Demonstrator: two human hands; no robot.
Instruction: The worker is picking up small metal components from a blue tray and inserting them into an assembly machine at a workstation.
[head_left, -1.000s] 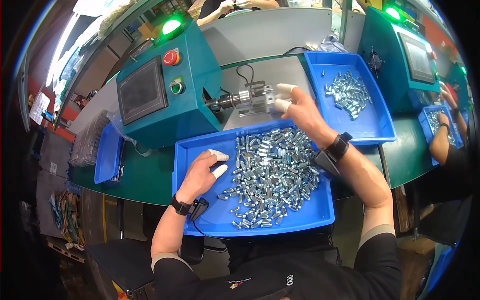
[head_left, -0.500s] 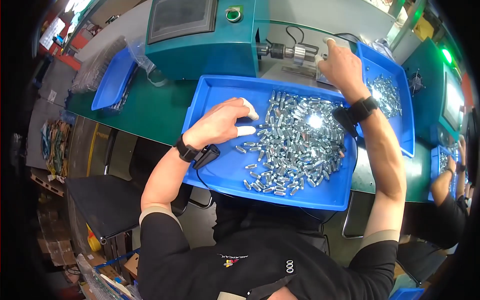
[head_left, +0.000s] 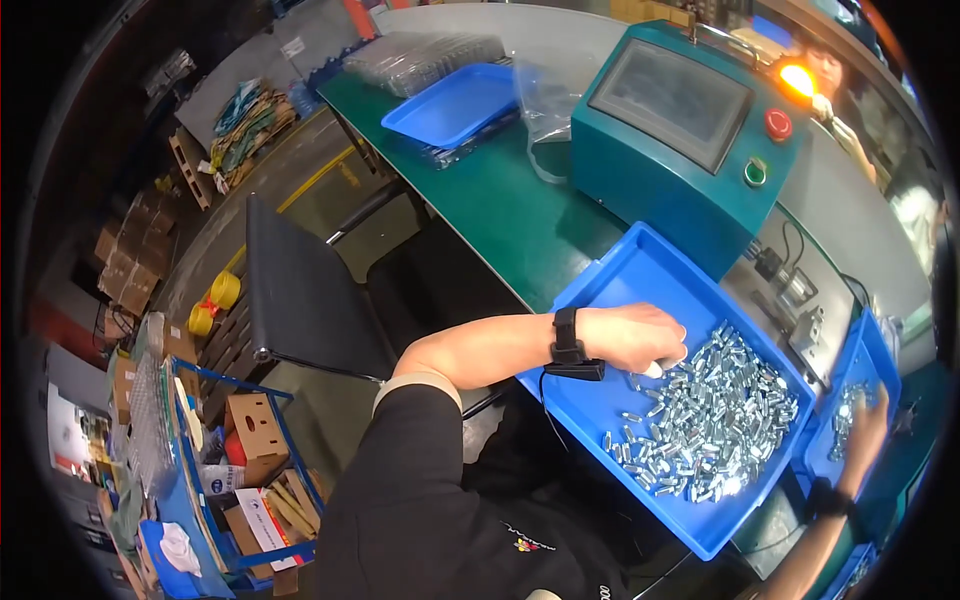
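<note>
Across the tray (head_left: 640, 285): glossy, stubby metal pieces (head_left: 715, 420).

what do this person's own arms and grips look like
The left arm wears a black sleeve with beige cuff, a black wrist strap, black box and thin cable; the left grip, a white finger cot. The right arm wears a black wristband.

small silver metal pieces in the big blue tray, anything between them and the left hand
Nothing visible: the left hand is past the rim of the large blue plastic tray, beside the small silver metal pieces, with no wall between.
</note>
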